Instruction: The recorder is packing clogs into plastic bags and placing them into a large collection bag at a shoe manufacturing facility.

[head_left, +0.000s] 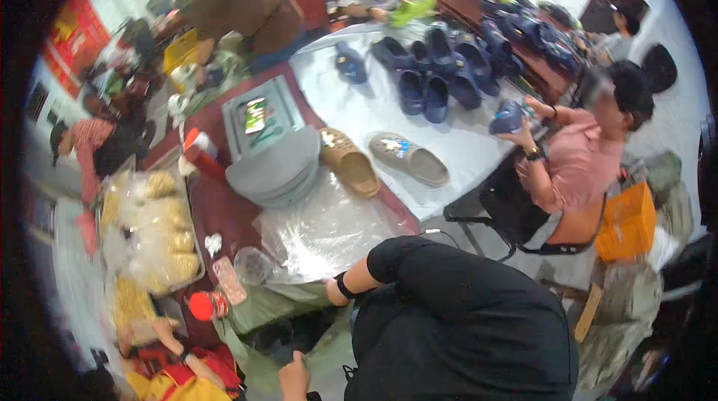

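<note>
Black shirt cloth [464, 319] is framed nearest the lens, beside a green sack [262, 310] sagging open below the maroon tabletop [213, 210]. The left hand [295, 377] is seen curled, thumb raised; the right hand [336, 293] is set at the rim. Whether cloth is pinched cannot be told. The mouth is probably best spread by even tension; its dark inside is unreadable. Yellow pieces [161, 229] are bagged in a tray [197, 240].

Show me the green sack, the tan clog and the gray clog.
Green sack [254, 307]: head view, on its outer side, below the table's edge.
Tan clog [349, 162]: head view, around the middle of the shoe.
Gray clog [410, 160]: head view, around the middle of the shoe.
</note>
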`<state>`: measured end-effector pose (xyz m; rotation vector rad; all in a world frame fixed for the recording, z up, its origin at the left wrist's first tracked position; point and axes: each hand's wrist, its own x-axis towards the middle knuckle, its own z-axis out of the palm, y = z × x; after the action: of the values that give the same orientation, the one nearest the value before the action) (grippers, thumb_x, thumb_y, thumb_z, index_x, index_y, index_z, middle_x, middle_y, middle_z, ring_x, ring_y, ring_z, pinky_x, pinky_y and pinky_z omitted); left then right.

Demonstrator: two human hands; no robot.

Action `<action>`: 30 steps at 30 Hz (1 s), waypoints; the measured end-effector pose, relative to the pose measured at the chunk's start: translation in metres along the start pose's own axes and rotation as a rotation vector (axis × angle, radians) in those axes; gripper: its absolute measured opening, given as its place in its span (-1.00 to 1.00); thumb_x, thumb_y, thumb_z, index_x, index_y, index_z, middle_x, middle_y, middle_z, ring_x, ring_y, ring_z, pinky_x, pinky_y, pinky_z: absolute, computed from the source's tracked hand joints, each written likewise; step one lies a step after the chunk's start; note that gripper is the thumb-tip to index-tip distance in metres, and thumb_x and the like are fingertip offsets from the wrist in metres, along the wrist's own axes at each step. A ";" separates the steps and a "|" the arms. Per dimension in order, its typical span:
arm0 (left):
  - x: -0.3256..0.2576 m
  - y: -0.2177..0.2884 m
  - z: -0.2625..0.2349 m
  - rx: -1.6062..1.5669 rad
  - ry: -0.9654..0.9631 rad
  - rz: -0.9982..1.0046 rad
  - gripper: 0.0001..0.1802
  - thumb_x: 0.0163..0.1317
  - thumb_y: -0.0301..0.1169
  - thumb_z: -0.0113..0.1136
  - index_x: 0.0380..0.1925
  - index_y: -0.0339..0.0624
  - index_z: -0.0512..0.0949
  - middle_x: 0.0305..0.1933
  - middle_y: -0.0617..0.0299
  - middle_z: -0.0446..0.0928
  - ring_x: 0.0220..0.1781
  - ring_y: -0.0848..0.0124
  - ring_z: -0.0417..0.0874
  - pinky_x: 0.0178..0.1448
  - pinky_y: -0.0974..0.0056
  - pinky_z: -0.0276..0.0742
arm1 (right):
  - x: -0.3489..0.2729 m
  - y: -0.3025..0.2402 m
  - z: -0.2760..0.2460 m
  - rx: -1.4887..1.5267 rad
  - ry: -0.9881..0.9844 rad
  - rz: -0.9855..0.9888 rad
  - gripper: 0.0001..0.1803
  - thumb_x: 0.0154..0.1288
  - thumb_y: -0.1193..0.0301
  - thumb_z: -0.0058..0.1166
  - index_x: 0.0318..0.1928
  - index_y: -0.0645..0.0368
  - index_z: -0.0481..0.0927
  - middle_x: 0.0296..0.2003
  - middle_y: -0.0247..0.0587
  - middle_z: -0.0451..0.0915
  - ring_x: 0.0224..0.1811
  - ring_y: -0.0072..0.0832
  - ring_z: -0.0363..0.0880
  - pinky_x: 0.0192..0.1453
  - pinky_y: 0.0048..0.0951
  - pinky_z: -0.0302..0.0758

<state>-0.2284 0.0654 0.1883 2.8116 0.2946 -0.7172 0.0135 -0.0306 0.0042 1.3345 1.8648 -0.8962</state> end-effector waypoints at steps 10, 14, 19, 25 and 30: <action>0.107 -0.026 -0.006 0.021 -0.218 0.430 -0.78 0.02 -0.41 0.02 -0.28 -0.11 0.51 -0.58 0.05 0.49 -0.47 0.02 0.53 -0.40 0.00 0.41 | -0.149 0.035 0.052 0.742 1.102 0.008 -0.72 0.10 0.31 0.02 -0.17 0.14 0.54 -0.35 0.01 0.57 -0.24 -0.03 0.53 -0.17 -0.07 0.42; 0.156 0.006 -0.032 -0.005 -0.171 0.470 -0.81 0.13 -0.32 0.03 -0.35 -0.16 0.52 -0.36 -0.05 0.53 -0.26 -0.03 0.53 -0.21 -0.01 0.43 | -0.199 0.063 0.124 0.880 1.015 0.157 -0.75 0.19 0.29 -0.09 -0.29 0.23 0.48 -0.38 0.11 0.54 -0.28 0.07 0.51 -0.20 -0.01 0.41; 0.215 0.097 -0.100 -0.139 0.086 1.073 -0.83 0.09 -0.43 0.09 -0.29 -0.19 0.49 -0.49 0.07 0.46 -0.42 0.07 0.50 -0.35 0.08 0.39 | -0.241 0.074 0.183 0.928 0.842 0.372 -0.74 0.15 0.33 -0.07 -0.15 0.07 0.51 -0.35 0.02 0.58 -0.27 -0.05 0.55 -0.20 -0.09 0.44; 0.224 0.280 -0.233 -0.509 0.470 1.677 -0.69 0.05 -0.44 0.19 -0.14 -0.20 0.51 -0.30 0.17 0.49 -0.34 0.23 0.52 -0.29 0.22 0.48 | -0.260 0.104 0.187 0.896 0.816 0.324 -0.76 0.15 0.28 -0.05 -0.20 0.11 0.50 -0.32 0.05 0.58 -0.23 -0.01 0.54 -0.18 -0.14 0.46; 0.176 0.411 -0.245 -0.891 0.251 2.049 -0.86 0.05 -0.33 0.14 -0.42 -0.13 0.52 -0.52 0.18 0.44 -0.34 0.13 0.49 -0.22 0.15 0.36 | -0.257 0.111 0.189 1.037 0.946 0.243 -0.74 0.22 0.25 -0.05 -0.23 0.17 0.50 -0.35 0.04 0.55 -0.28 -0.01 0.51 -0.23 -0.14 0.44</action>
<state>0.1335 -0.2380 0.3801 1.1225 -1.5078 0.2782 0.2096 -0.2898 0.0975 2.9465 1.7694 -1.2966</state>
